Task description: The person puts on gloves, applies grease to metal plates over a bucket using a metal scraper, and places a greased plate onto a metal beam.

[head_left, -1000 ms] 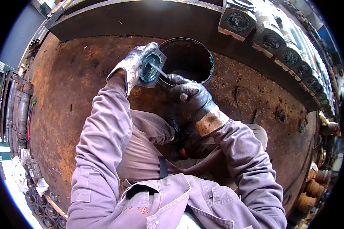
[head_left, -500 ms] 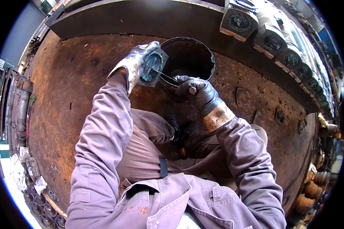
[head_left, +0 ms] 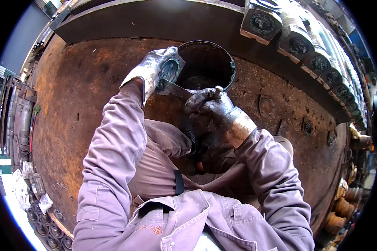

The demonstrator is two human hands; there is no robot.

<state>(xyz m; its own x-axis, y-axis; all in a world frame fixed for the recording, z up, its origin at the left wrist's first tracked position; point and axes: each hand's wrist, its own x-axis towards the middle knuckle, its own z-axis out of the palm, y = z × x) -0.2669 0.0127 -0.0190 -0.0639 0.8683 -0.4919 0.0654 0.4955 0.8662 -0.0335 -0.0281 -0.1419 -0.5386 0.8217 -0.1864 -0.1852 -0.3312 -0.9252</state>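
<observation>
My left hand (head_left: pixel 150 68), in a greasy glove, grips a square metal plate (head_left: pixel 181 65) whose round recess holds blue-green grease (head_left: pixel 169 71). The plate is tilted beside the left rim of a dark round bucket (head_left: pixel 233 67). In a blackened glove, my right hand (head_left: pixel 211 104) is closed on the handle of a flat blade (head_left: pixel 174 88). The blade reaches left to the plate's lower edge. My right fingers hide most of the handle.
Greasy square-ended parts (head_left: pixel 262 24) line a dark steel beam (head_left: pixel 155 21) beyond the bucket. Flat metal pieces (head_left: pixel 266 105) lie on the rusty surface (head_left: pixel 71 104) at the right. Pipes (head_left: pixel 25 121) stand along the left edge.
The blade has turned from edge-on to flat and moved from the recess to the plate's lower edge. My right hand has rotated. The plate has tilted and shifted slightly right.
</observation>
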